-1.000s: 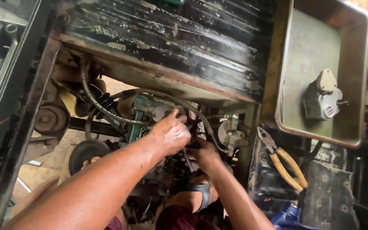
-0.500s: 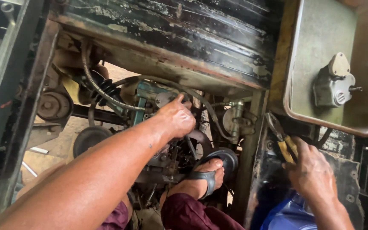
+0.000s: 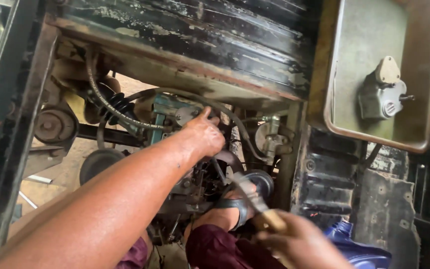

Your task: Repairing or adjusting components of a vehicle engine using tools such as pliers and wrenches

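Far left of the left hand: rusty pulley wheel point(image 3: 54, 125) on the frame, well apart from both hands
Between pulley and left hand: black ribbed hose point(image 3: 106, 102) curving down and across, near the fingertips
Left hand point(image 3: 203, 133): stretched forward into the machinery, fingers bent and pressed on the teal metal part point(image 3: 167, 110), thumb up; nothing seen clasped in it
Just beyond the left hand: grey hose point(image 3: 235, 121) arching over the knuckles and dropping to the right
Below the left hand: sandalled foot point(image 3: 231, 203) set against the greasy engine block point(image 3: 195, 185)
Right hand point(image 3: 299, 244): low, blurred, closed around the yellow handle of a tool point(image 3: 257, 206), its metal shaft pointing up and left towards the left hand
Right of the left hand, above the right hand: small metal fitting point(image 3: 270, 139) on the upright post
Far right, above the right hand: open metal tray point(image 3: 369, 60) with a grey lidded unit point(image 3: 381, 92) lying in it, well apart from both hands
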